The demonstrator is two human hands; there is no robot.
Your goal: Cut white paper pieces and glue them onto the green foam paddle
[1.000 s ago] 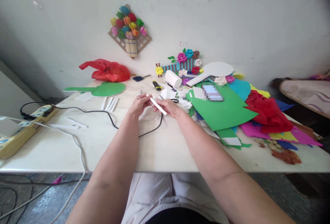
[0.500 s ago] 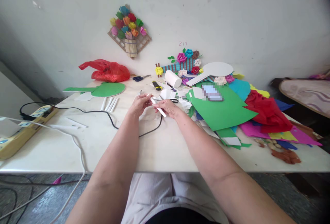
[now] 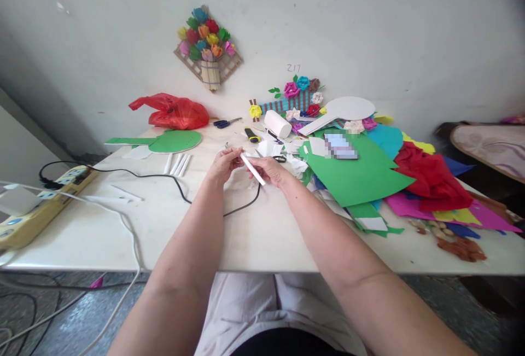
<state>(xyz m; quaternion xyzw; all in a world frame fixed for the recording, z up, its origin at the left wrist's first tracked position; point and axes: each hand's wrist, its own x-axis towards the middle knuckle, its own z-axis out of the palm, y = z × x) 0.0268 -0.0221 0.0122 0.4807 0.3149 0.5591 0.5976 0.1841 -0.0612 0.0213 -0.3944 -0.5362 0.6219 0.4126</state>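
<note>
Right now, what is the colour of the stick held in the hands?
The stick is white; the head view shows it best.

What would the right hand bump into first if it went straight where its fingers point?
Probably the left hand: the right hand points that way, with the white stick held between them. Exact depth is hard to judge.

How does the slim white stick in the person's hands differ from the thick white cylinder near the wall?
The slim white stick is narrow; the thick white cylinder is much wider. The stick is held in the left hand and right hand; the cylinder lies on its side, touched by neither. Both are white and longer than wide.
</note>
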